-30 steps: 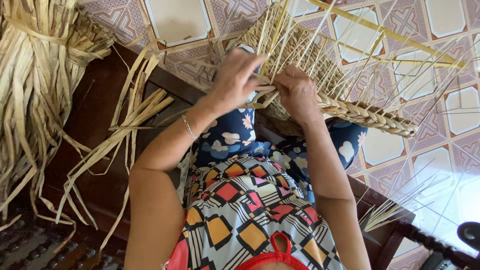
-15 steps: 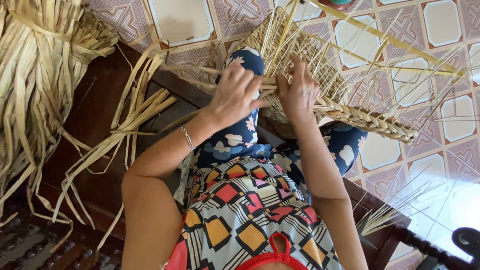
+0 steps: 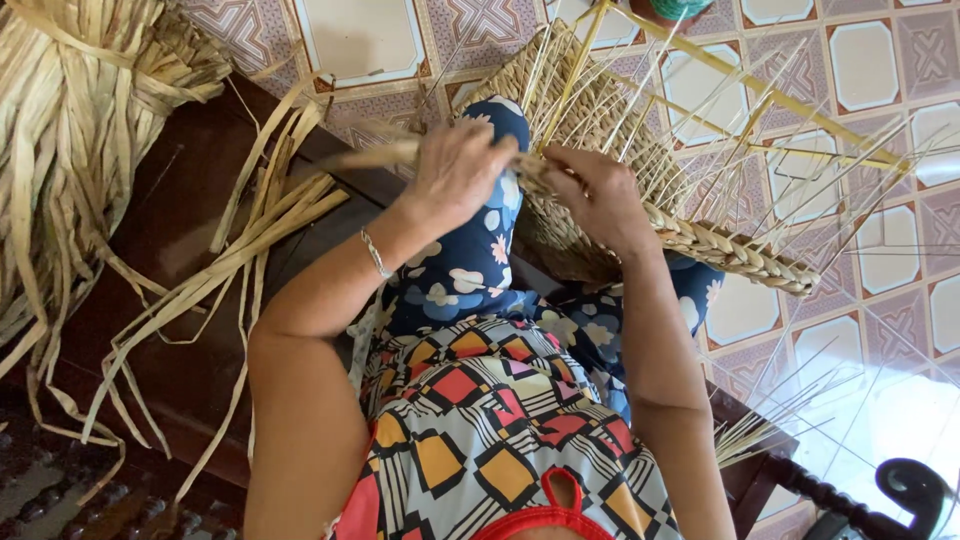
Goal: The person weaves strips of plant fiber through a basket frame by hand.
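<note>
A half-woven straw basket [image 3: 620, 170] rests on my raised knee, its braided rim [image 3: 740, 252] running to the right and loose stakes sticking up and outward. My left hand [image 3: 455, 175] is closed around a flat straw strand [image 3: 370, 158] that stretches out to the left. My right hand [image 3: 600, 195] grips the basket's weave just beside it, fingers curled on the strand where it meets the rim. The two hands almost touch. I wear a silver bracelet [image 3: 375, 255] on the left wrist.
A big bundle of dried straw [image 3: 80, 130] lies at the left on a dark wooden bench [image 3: 180, 220], with loose strands [image 3: 250, 240] trailing toward me. Patterned floor tiles [image 3: 870, 60] lie beyond. More thin stalks [image 3: 780, 415] poke out at lower right.
My left hand has pulled the strand tighter and moved up toward the right hand. Both hands have shifted slightly along the weave; the view has tilted a little.
</note>
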